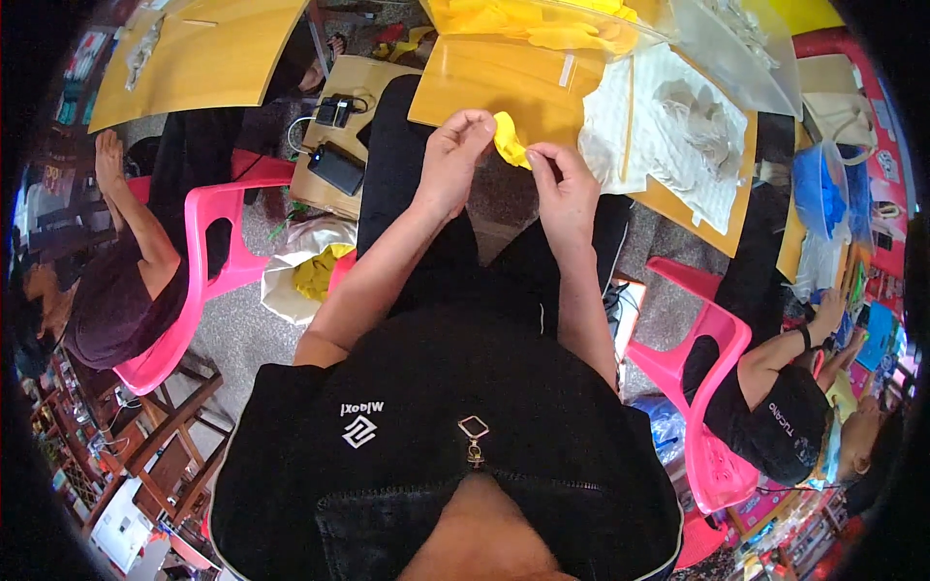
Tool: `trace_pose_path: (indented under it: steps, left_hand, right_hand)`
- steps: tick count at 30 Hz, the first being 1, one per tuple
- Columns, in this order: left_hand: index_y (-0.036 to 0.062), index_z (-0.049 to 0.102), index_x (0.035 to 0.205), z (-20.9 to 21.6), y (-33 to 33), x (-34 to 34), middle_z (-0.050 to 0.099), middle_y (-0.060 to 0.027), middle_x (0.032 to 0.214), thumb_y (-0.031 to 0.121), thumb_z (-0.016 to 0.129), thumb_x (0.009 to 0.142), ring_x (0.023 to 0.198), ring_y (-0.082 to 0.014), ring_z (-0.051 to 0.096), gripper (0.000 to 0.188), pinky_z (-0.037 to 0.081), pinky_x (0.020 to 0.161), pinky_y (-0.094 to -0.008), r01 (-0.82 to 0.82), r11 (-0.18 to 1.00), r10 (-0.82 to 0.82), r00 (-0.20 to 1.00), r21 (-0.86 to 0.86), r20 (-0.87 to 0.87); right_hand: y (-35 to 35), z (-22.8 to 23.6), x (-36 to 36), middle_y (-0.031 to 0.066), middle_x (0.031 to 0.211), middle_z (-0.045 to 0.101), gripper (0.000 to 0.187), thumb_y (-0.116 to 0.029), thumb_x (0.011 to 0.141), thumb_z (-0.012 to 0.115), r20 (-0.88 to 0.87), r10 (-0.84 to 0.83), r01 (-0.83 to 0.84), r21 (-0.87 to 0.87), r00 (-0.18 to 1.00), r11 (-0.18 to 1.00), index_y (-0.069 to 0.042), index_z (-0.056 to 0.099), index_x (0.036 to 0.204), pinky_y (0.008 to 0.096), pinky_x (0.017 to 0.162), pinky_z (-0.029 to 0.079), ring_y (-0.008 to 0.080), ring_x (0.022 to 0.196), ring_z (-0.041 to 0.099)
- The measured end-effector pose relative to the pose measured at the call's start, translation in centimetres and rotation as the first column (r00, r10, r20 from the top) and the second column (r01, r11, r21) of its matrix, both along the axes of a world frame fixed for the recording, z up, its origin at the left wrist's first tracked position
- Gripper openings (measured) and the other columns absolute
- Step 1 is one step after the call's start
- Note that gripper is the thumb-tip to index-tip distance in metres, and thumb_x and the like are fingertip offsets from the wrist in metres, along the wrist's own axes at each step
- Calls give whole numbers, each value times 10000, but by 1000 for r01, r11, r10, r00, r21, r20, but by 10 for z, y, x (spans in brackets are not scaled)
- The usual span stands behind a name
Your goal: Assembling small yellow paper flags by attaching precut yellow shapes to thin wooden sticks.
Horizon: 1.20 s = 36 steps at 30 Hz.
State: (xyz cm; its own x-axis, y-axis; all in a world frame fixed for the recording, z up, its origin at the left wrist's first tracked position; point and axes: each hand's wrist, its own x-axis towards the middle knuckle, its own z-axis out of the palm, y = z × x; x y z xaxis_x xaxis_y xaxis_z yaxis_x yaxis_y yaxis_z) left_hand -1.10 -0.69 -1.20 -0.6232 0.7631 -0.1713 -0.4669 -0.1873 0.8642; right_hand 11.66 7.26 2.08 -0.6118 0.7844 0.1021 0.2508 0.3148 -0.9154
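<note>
A small, curled yellow piece of soft material, perhaps cloth, is stretched between my hands above my lap, at the near edge of a tan table. My left hand pinches its upper left end between thumb and fingers. At its lower right end, my right hand grips it with thumb and forefinger. Beyond them, a heap of similar yellow pieces lies at the table's far side. To the right, a white cloth carries a pile of crumpled greyish-white pieces.
On the left, a cardboard box bears a black phone and a charger, above a white sack with yellow material inside. People sit on pink chairs at left and right. A clear plastic panel rises at far right.
</note>
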Motion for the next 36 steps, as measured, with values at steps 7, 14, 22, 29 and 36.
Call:
trace_pose_path:
  steps: [7,14,22,29,36]
  left_hand:
    - [48,474,943,24,8,16,543,-27,881,139,427,958,783,-94,563,104,497,737,-282,-205,976,185,960,78,209]
    - [40,466,906,18,4,12,487,-8,785,137,432,953,648,-56,495,113,444,525,-199,-209,976,179,938,-69,-298]
    - [8,576,1014,17,-3,14,603,-47,909,75,554,882,766,-108,583,150,525,668,-254,115,990,-125,983,78,138]
    - [-3,590,957,7,-7,10,614,-31,908,-42,603,809,832,-89,581,153,480,779,-235,191,981,-188,977,24,-104]
    - [17,581,925,17,-8,11,579,8,856,-70,614,785,781,-76,550,169,469,754,-222,209,977,-200,965,38,-167]
  right_hand:
    - [-7,-16,2,-1,751,552,151,-110,895,551,-178,-207,132,-360,962,924,29,583,945,196,596,386,53,651,462]
    - [-6,-12,-3,53,862,639,233,-157,857,617,-209,-31,-72,-469,978,880,34,612,991,229,713,456,94,793,575]
    - [12,-21,4,28,832,632,204,-103,782,695,-195,-109,-24,-579,975,815,18,634,935,215,664,449,83,729,563]
    - [5,-17,3,23,840,626,190,-63,779,675,-237,-101,-90,-678,966,730,21,635,945,207,659,441,80,730,556]
    - [8,-26,7,18,807,627,175,-60,784,655,-226,-53,-117,-674,973,729,19,639,939,204,638,443,75,700,559]
